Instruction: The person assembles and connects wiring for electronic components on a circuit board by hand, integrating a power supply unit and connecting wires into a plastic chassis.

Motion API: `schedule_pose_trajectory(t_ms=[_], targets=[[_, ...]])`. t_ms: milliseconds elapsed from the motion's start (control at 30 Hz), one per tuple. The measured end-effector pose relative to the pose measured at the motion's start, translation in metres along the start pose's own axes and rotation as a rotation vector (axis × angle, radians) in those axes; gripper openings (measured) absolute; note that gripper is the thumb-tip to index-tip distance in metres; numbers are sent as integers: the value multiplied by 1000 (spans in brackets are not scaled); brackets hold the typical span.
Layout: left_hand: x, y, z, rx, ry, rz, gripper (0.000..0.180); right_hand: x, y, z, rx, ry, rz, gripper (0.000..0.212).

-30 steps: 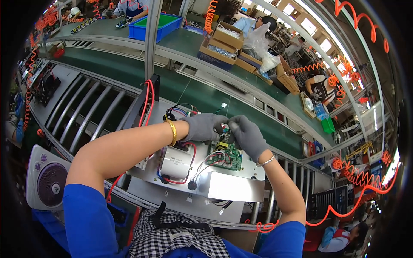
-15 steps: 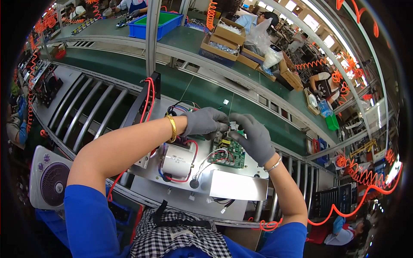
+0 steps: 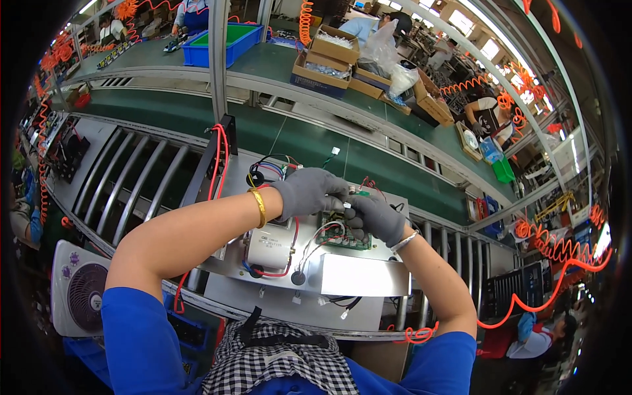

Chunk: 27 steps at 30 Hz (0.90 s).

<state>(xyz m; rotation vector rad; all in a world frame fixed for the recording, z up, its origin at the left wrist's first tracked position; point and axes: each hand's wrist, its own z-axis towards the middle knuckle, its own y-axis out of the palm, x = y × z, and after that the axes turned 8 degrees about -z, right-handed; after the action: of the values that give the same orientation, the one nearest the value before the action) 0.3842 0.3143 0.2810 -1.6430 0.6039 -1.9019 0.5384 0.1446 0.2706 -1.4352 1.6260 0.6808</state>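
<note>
My left hand (image 3: 309,193), in a grey glove, reaches over the far edge of the green circuit board (image 3: 359,240) with its fingers pressed together. My right hand (image 3: 378,219), gloved alike, is closed right beside it, its fingers curled above the board. A small white connector (image 3: 347,205) shows at the right fingertips, close to the left ones. What the left fingers pinch is hidden. The board is fixed to a metal plate (image 3: 227,271), mostly covered by my hands. A white cylinder (image 3: 270,247) with red and blue wires lies left of the board.
A shiny metal cover (image 3: 364,275) sits in front of the board. Steel rollers (image 3: 130,184) run along both sides. A dark upright bracket (image 3: 222,155) with red wires stands left. Beyond are cardboard boxes (image 3: 322,79), a blue bin (image 3: 237,52) and a purple-white fan (image 3: 80,289).
My right hand has come down and nearer over the board, its fingers now curled in. A red wire loop shows behind it. My left hand stays close by. The whole view has shifted slightly.
</note>
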Motion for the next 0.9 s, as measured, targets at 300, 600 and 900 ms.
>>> schedule_pose_trajectory(t_ms=[300, 600, 900], targets=[[23, -4, -2, -196, -514, -360, 30, -24, 11, -46, -11, 10, -784, 45], [6, 22, -3, -325, -327, 189, 43, 2, 33, -86, 168, -453, -1120, 31], [-7, 35, -5, -354, -398, 310, 36, 24, 36, -81, 304, -605, -1110, 27]])
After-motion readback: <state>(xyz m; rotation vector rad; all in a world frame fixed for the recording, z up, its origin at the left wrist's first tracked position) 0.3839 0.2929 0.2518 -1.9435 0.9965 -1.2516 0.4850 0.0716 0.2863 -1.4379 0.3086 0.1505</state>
